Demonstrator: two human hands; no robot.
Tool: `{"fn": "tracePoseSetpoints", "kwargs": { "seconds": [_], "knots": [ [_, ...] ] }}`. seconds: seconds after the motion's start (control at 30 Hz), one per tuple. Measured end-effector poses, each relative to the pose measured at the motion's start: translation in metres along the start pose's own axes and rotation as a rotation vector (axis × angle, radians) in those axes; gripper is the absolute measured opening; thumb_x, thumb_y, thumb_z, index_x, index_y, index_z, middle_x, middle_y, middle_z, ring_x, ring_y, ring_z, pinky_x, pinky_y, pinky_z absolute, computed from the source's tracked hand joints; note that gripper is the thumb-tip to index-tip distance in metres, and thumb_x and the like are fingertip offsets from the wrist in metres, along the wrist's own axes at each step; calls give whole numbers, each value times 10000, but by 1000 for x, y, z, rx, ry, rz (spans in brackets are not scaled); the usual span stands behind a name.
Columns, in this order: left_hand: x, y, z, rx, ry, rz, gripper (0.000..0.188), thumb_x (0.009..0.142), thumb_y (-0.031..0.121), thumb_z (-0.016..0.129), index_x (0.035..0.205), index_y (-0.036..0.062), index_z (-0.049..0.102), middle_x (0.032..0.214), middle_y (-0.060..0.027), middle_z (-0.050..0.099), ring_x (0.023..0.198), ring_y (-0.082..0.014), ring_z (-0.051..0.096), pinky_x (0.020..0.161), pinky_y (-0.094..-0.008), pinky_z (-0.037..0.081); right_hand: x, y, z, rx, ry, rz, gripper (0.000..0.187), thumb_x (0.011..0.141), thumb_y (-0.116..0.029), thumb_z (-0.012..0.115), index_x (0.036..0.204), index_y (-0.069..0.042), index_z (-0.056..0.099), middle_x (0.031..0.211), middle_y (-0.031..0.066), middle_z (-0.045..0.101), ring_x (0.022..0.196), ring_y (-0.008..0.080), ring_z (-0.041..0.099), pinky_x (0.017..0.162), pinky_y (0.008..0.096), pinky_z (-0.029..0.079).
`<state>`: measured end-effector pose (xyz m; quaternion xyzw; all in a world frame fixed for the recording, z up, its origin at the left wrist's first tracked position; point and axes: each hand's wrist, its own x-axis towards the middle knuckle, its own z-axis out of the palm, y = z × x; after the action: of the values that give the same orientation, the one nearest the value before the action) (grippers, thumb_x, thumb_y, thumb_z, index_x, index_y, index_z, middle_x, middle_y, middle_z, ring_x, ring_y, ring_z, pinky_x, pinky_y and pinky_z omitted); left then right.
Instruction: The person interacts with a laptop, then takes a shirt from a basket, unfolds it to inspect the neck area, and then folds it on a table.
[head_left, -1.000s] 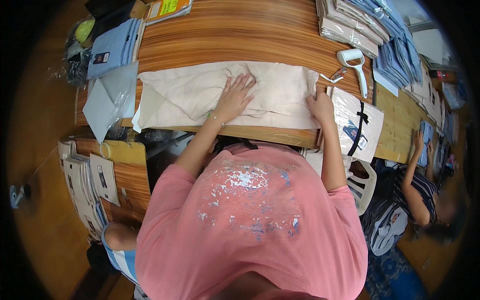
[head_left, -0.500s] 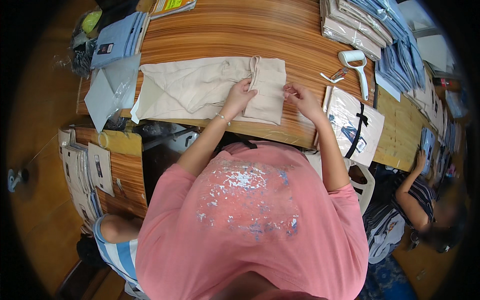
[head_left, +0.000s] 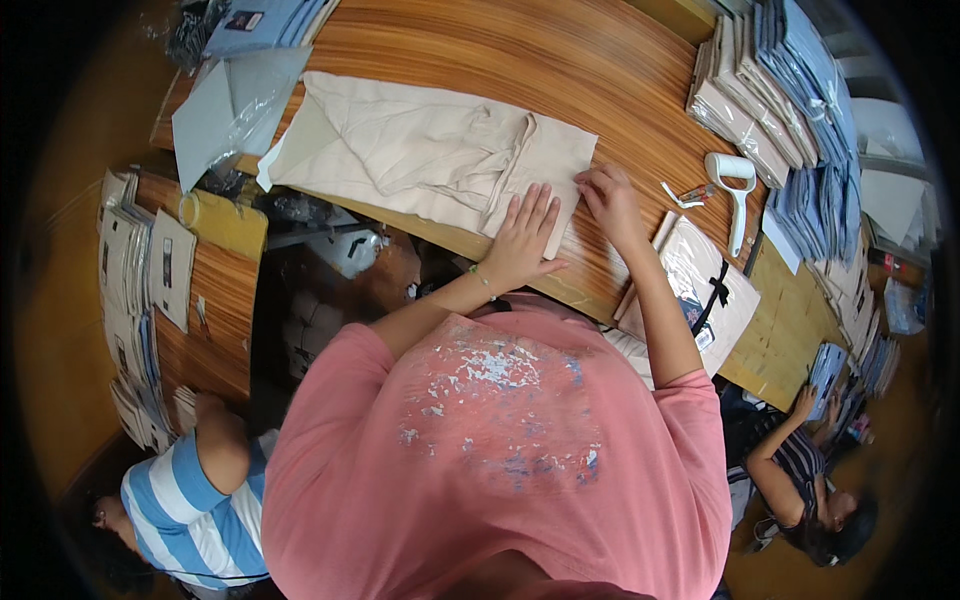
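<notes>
A long beige garment [head_left: 410, 150] lies folded flat across the wooden table in front of me, creased in the middle. Its right end is doubled over into a smooth panel. My left hand [head_left: 527, 235] rests flat on the near part of that panel, fingers stretched out and the thumb off the cloth. At the garment's right edge, the fingers of my right hand [head_left: 610, 200] are bent together in a pinch on the cloth border. Just how much fabric they hold is hidden.
Right of my hand lie a white lint roller [head_left: 737, 195], a small cutter-like tool [head_left: 690, 196] and a bagged beige garment [head_left: 705, 290]. Stacked packed clothes [head_left: 745, 100] stand far right. Clear plastic sheets [head_left: 245, 105] lie far left. One person [head_left: 200, 500] sits left, another [head_left: 795, 460] right.
My left hand has gone from gripping the fold to lying flat on the panel nearer the table edge. The right hand stays at the right edge. The whole view has turned slightly.
</notes>
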<state>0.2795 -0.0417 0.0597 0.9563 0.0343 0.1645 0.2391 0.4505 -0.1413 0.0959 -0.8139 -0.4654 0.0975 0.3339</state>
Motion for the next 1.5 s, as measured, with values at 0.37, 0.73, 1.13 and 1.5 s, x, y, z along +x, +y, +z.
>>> {"fn": "tracePoseSetpoints", "kwargs": {
  "seconds": [0.37,0.73,1.13,1.5],
  "knots": [
    [65,-58,-14,-161,62,-1,103,786,51,610,875,14,646,899,-101,633,841,-287,604,749,-359,492,4,-2,30,140,-10,66,184,729,-5,646,913,4,652,897,147,588,858,324,573,760,375,473],
    [79,-64,-10,-120,-32,37,65,801,103,611,812,42,630,830,-101,589,812,-289,578,715,-365,476,-2,4,37,182,79,31,188,728,8,641,916,7,654,924,143,582,894,325,556,789,374,463],
    [82,-72,-19,-250,-115,84,104,830,118,596,835,14,605,870,-116,585,811,-310,578,706,-378,476,-5,4,38,215,72,113,211,728,5,640,938,-3,657,955,150,586,930,331,552,831,372,453],
    [82,-68,-9,-134,-135,13,87,851,98,505,893,22,511,860,-142,564,887,-314,550,765,-397,458,-19,87,-107,-718,108,851,314,864,-307,548,1073,-76,586,1021,189,631,932,366,618,734,444,491]
  ]
}}
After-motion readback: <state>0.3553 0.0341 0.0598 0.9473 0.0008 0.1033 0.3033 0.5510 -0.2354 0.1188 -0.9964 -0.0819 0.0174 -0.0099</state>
